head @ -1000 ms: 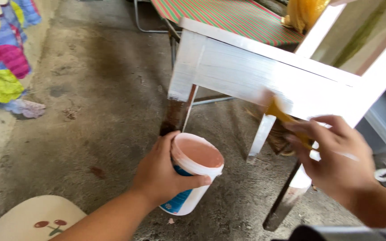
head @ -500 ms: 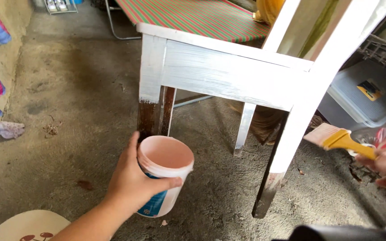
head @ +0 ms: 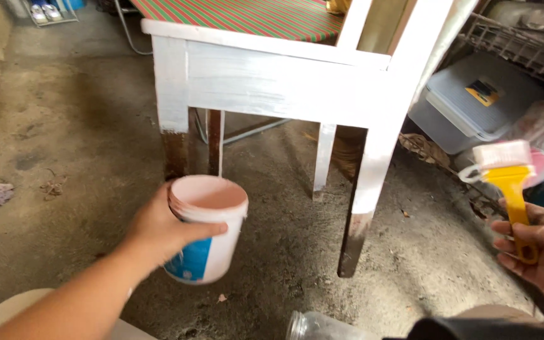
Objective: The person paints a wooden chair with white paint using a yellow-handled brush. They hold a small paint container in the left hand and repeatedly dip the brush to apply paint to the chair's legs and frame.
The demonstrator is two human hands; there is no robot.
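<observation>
Concrete floor (head: 83, 126), rough and dusty. Your left hand (head: 158, 230) is wrapped around a white paint tub (head: 208, 230), held off the floor. Your right hand (head: 539, 252) is closed on a yellow-handled brush (head: 508, 182), bristles up, pale with paint. Looks like a reload between strokes: brush needs to reach the tub. Chair (head: 272, 82) beyond both hands: white-coated on top, lower legs bare dark wood.

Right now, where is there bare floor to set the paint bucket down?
Bare concrete lies left of the chair, beyond the left hand holding the bucket, and between bucket and near chair leg. Crowded right: a grey bin, bags, the right hand's brush.
</observation>
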